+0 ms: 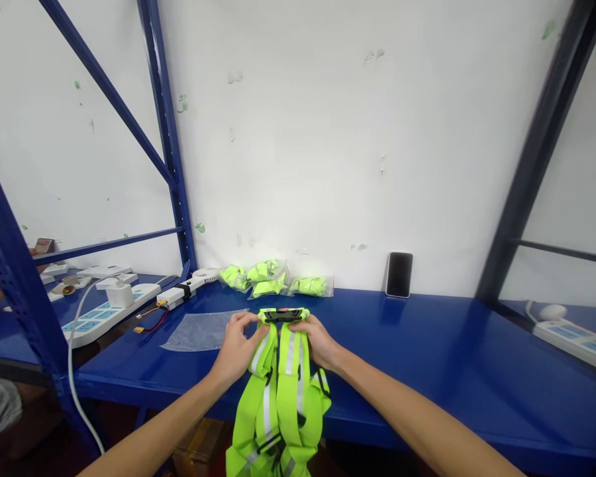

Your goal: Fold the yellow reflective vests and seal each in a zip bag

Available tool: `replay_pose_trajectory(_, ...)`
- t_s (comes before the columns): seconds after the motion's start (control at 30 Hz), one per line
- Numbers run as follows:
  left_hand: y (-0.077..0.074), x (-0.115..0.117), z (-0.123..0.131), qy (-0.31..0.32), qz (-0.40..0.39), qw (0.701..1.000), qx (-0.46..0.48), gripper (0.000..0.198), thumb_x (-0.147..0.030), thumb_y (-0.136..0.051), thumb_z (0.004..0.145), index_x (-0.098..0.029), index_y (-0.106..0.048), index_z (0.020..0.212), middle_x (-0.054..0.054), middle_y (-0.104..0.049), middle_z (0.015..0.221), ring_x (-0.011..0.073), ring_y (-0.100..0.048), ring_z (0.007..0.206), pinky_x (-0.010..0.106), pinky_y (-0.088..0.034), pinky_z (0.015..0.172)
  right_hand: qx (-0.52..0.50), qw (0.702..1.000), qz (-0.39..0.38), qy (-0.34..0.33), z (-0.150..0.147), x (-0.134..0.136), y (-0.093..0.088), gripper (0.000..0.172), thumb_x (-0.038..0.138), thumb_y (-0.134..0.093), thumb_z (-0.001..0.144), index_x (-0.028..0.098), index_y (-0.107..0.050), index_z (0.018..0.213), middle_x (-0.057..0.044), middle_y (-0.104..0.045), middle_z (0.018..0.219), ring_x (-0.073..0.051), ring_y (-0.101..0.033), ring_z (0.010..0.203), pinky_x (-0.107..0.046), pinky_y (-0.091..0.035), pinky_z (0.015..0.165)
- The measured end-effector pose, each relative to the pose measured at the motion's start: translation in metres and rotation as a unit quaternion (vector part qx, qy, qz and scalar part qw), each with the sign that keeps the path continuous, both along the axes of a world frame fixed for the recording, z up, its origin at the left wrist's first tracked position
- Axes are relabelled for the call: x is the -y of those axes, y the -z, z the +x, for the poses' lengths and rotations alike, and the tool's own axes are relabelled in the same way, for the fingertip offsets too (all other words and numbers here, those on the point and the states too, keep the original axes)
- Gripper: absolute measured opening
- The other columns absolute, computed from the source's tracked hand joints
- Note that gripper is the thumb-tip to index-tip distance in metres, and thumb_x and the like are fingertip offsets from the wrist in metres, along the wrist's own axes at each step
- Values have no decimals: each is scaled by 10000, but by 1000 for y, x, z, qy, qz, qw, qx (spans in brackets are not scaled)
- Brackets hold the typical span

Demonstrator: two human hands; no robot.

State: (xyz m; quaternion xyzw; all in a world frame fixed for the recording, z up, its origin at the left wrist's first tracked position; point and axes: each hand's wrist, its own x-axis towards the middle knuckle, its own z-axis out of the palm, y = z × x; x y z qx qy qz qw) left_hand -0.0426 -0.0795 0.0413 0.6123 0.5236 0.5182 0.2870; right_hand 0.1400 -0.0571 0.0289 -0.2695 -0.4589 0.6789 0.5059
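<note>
A neon-yellow reflective strap vest (291, 371) with silver stripes hangs from both hands over the front edge of the blue table. Its black buckle (282, 317) lies across the top, between the hands. My left hand (240, 342) pinches the webbing at the buckle's left end. At the right end, my right hand (318, 339) grips the strap with thumb and fingers. The lower straps fall in loose loops, with black sliders on them. Just left of my left hand, a clear plastic bag (198, 332) lies flat.
Several bagged neon-yellow bundles (265, 275) lie against the wall. A dark-screened phone (398, 275) leans there too. At the left are a white fan (206, 273), a battery with wires (166, 305) and a power strip (139, 295). Blue posts (171, 165) frame the table (427, 371).
</note>
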Motion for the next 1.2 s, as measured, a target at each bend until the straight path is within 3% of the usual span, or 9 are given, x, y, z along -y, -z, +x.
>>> replay_pose_trajectory(0.1, 2, 1, 1, 120, -58, 987, 86, 365, -414, -699, 698, -193, -635, 981, 101, -594, 1156, 287, -508, 1122, 331, -403, 900, 83, 994, 69, 24, 0, -4, 6, 356, 185, -671, 617, 191, -691, 972, -27, -709, 830, -249, -654, 813, -385, -478, 812)
replay_pose_trajectory(0.17, 3, 2, 2, 166, -87, 973, 134, 429, -382, -722, 687, -212, -592, 1060, 91, -634, 1113, 277, -547, 1106, 331, -412, 909, 144, 981, 118, 61, 1, -7, 10, 363, 182, -648, 638, 213, -691, 997, -29, -695, 941, -261, -620, 950, -393, -446, 884)
replay_pose_trajectory(0.3, 12, 1, 0, 179, -88, 969, 148, 486, -368, -735, 693, -230, -518, 1105, 78, -658, 1052, 262, -601, 1046, 331, -451, 867, 215, 959, 146, 111, 2, -9, 13, 464, 167, -655, 630, 240, -657, 1088, -28, -648, 1079, -264, -538, 1097, -382, -392, 955)
replay_pose_trajectory(0.43, 19, -1, -3, 198, -87, 960, 178, 461, -385, -731, 706, -238, -449, 1040, 55, -671, 988, 239, -663, 887, 341, -501, 767, 252, 947, 190, 67, -2, -10, 15, 291, 226, -661, 672, 193, -683, 960, -27, -686, 917, -265, -601, 928, -365, -444, 831)
replay_pose_trajectory(0.57, 14, 1, -3, 188, -106, 958, 188, 523, -408, -739, 700, -245, -432, 1091, 65, -670, 1028, 240, -668, 902, 351, -511, 783, 271, 925, 217, 151, -3, -14, 20, 261, 235, -708, 641, 193, -669, 896, -29, -694, 918, -258, -608, 899, -365, -434, 835)
replay_pose_trajectory(0.67, 8, 3, -1, 196, -118, 958, 175, 539, -428, -724, 713, -234, -477, 1151, 94, -655, 1099, 260, -646, 987, 357, -500, 834, 217, 943, 181, 175, -1, -16, 19, 383, 222, -711, 636, 204, -628, 1009, -40, -673, 1007, -244, -599, 956, -357, -430, 871)
replay_pose_trajectory(0.77, 6, 4, 0, 201, -119, 957, 174, 522, -433, -714, 722, -226, -546, 1171, 104, -637, 1172, 273, -620, 1050, 354, -483, 879, 159, 968, 120, 154, 0, -14, 16, 495, 236, -708, 643, 214, -573, 1119, -47, -653, 1063, -236, -596, 985, -347, -441, 867)
replay_pose_trajectory(0.87, 8, 4, 0, 200, -113, 958, 173, 492, -432, -721, 717, -207, -608, 1139, 104, -647, 1172, 272, -617, 1053, 349, -473, 896, 127, 980, 91, 123, 0, -12, 15, 491, 257, -703, 653, 210, -567, 1123, -37, -661, 1004, -229, -607, 938, -341, -454, 830)
replay_pose_trajectory(1.2, 12, 4, 3, 189, -111, 959, 179, 384, -451, -734, 694, -177, -664, 954, 59, -705, 912, 203, -646, 803, 304, -484, 772, 168, 965, 181, 89, -2, -11, 17, 334, 303, -776, 614, 188, -665, 906, -19, -673, 866, -215, -610, 839, -331, -451, 802)
